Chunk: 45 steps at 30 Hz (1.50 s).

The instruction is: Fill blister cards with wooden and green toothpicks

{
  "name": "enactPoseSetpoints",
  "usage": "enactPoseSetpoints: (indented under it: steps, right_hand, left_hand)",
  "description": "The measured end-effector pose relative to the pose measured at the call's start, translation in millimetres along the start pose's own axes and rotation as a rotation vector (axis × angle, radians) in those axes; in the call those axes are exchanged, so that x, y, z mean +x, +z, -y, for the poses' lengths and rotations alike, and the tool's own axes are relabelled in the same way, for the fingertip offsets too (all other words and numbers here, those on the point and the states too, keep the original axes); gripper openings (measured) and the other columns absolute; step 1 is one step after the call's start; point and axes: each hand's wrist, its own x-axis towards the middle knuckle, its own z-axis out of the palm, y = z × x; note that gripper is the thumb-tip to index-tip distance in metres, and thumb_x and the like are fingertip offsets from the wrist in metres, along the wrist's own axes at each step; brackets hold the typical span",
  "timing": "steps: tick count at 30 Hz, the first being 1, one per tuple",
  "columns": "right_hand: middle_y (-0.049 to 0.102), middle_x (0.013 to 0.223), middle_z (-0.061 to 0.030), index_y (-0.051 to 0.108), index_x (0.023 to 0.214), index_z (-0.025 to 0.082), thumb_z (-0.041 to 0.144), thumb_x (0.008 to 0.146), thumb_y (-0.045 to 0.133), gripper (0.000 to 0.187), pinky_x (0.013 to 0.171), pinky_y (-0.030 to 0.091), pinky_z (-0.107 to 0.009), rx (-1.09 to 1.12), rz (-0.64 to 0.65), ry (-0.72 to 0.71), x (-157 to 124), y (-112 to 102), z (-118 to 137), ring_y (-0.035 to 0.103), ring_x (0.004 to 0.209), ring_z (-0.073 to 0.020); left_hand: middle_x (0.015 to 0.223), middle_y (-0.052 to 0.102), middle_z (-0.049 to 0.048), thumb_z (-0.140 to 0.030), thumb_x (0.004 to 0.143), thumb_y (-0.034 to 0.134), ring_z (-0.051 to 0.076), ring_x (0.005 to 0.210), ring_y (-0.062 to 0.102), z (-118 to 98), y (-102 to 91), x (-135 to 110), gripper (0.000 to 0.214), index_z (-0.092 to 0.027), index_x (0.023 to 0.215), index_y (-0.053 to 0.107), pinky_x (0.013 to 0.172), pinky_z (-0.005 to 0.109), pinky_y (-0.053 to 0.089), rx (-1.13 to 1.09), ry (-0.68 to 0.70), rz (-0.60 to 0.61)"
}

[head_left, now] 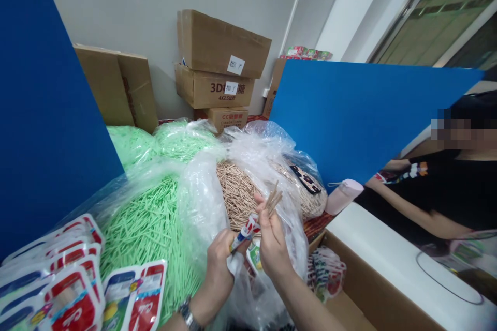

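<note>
My left hand (218, 269) is closed round a printed red, white and blue packet (247, 231), which is bent or rolled up between my hands. With my right hand (272, 240) I pinch a small bundle of thin brown sticks (274, 200) close to the packet's upper end. Both hands are over an open clear plastic bag (205, 181) full of loose brown sticks (236, 189). Left of it, another bag holds many light green sticks (143, 222). Several flat printed packets (73, 289) lie in a fanned pile at the lower left, and a double packet (135, 295) rests on the green sticks.
An open cardboard box (349, 300) with packets (328, 271) stands at the lower right. Behind it are a pink bottle (344, 195) and a dark patterned phone-like item (305, 179). Blue panels (330, 114) flank the bags. Stacked cartons (217, 46) stand behind; another person (446, 186) sits right.
</note>
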Motion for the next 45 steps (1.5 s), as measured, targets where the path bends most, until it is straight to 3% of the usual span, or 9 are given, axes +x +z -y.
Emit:
enactPoseSetpoints:
  steps: [4, 8, 11, 14, 19, 27, 36, 42, 45]
  right_hand:
    - [0.052, 0.136, -0.0042, 0.060, 0.108, 0.025, 0.045, 0.094, 0.042, 0.030, 0.111, 0.028, -0.041, 0.055, 0.029, 0.026, -1, -4, -6, 0.041, 0.130, -0.0207]
    - [0.057, 0.130, -0.0060, 0.059, 0.113, 0.025, 0.048, 0.090, 0.048, 0.034, 0.110, 0.031, -0.043, 0.149, -0.023, 0.068, 4, -9, -5, 0.044, 0.127, -0.0222]
    - [0.058, 0.129, -0.0060, 0.062, 0.103, 0.024, 0.049, 0.087, 0.054, 0.031, 0.109, 0.032, -0.044, 0.257, -0.046, 0.075, 8, -11, -1, 0.045, 0.128, -0.0232]
    - [0.057, 0.132, -0.0044, 0.060, 0.093, 0.025, 0.048, 0.087, 0.054, 0.025, 0.109, 0.031, -0.043, 0.312, -0.034, 0.081, 7, -11, 3, 0.043, 0.131, -0.0219]
    - [0.052, 0.138, -0.0069, 0.057, 0.101, 0.024, 0.046, 0.091, 0.045, 0.027, 0.107, 0.035, -0.045, 0.303, -0.012, 0.066, 1, -9, 5, 0.041, 0.133, -0.0216]
    - [0.069, 0.110, -0.0107, 0.058, 0.097, 0.024, 0.048, 0.093, 0.038, 0.031, 0.093, 0.046, -0.046, 0.095, 0.049, -0.053, 0, -16, -1, 0.061, 0.109, -0.0254]
    - [0.066, 0.114, -0.0104, 0.053, 0.102, 0.022, 0.047, 0.093, 0.044, 0.028, 0.073, 0.051, -0.035, 0.186, 0.018, 0.002, 4, -14, 1, 0.069, 0.092, -0.0230]
    - [0.068, 0.108, -0.0063, 0.051, 0.102, 0.024, 0.046, 0.093, 0.044, 0.024, 0.078, 0.051, -0.038, 0.187, -0.004, -0.004, 5, -13, 1, 0.070, 0.088, -0.0219]
    - [0.068, 0.108, -0.0074, 0.057, 0.101, 0.022, 0.046, 0.094, 0.041, 0.029, 0.093, 0.045, -0.043, 0.100, 0.002, -0.039, 3, -11, 3, 0.064, 0.101, -0.0227]
  left_hand:
    - [0.066, 0.053, 0.0006, -0.021, 0.089, 0.053, 0.018, 0.065, 0.054, 4, 2.6, 0, 0.024, -0.018, 0.065, 0.050, 0.059, 0.027, 0.039, 0.066, 0.053, 0.013]
    - [0.072, 0.057, 0.0036, -0.015, 0.087, 0.052, 0.020, 0.071, 0.055, 7, 3.4, -1, 0.016, -0.018, 0.072, 0.054, 0.062, 0.030, 0.040, 0.115, 0.121, 0.046]
    - [0.075, 0.059, 0.0045, -0.012, 0.085, 0.053, 0.021, 0.073, 0.055, 8, 3.1, -1, 0.011, -0.018, 0.077, 0.057, 0.063, 0.030, 0.041, 0.149, 0.154, 0.057]
    - [0.075, 0.060, 0.0042, -0.011, 0.085, 0.052, 0.021, 0.073, 0.055, 7, 2.4, -2, 0.012, -0.018, 0.078, 0.059, 0.063, 0.030, 0.041, 0.159, 0.140, 0.062]
    - [0.075, 0.061, 0.0039, -0.010, 0.086, 0.051, 0.021, 0.075, 0.056, 2, 1.1, -4, 0.014, -0.019, 0.077, 0.059, 0.063, 0.030, 0.041, 0.169, 0.093, 0.075]
    - [0.074, 0.062, 0.0059, -0.012, 0.086, 0.049, 0.023, 0.074, 0.057, -8, -5.2, -4, 0.017, -0.018, 0.072, 0.057, 0.063, 0.031, 0.041, 0.131, 0.053, 0.105]
    - [0.076, 0.062, 0.0078, -0.007, 0.084, 0.047, 0.023, 0.074, 0.056, -2, -6.2, -7, 0.016, -0.017, 0.075, 0.056, 0.063, 0.031, 0.041, 0.199, 0.061, 0.142]
    - [0.078, 0.062, 0.0089, -0.006, 0.083, 0.048, 0.024, 0.075, 0.056, 2, -4.3, -8, 0.015, -0.016, 0.076, 0.056, 0.064, 0.032, 0.042, 0.214, 0.058, 0.146]
    - [0.077, 0.062, 0.0083, -0.009, 0.084, 0.050, 0.023, 0.074, 0.056, 3, -3.4, -9, 0.014, -0.016, 0.073, 0.055, 0.063, 0.032, 0.041, 0.213, 0.050, 0.133]
